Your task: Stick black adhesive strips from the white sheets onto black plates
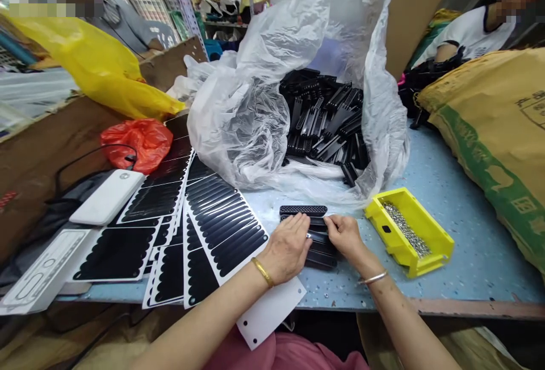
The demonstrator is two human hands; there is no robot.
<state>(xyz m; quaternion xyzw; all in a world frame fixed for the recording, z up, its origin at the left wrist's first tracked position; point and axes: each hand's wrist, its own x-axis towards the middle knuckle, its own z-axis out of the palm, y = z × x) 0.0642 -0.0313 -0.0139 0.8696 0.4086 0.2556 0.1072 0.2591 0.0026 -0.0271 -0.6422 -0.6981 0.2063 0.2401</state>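
Note:
Several narrow black plastic strips (320, 257) lie side by side in front of me, the farthest one (303, 210) showing a honeycomb-patterned face. My left hand (289, 246) rests over their left part, fingers together and stretched flat, covering some of them. At the right end of one strip, my right hand (346, 239) is closed, thumb and forefinger pinched at its edge. Beneath and beside my left forearm lie sheets of black rounded-end stickers (227, 222) on white backing. Part of one backing sheet (272, 316) is bare and hangs over the table edge.
A clear plastic bag (259, 126) full of black strips (327, 120) stands behind my hands. Right is a yellow bin (440, 245) of small metal pieces (406, 228). A white box (106, 197), red bag (138, 143) and large sack (489, 114) flank the table. Two people sit beyond.

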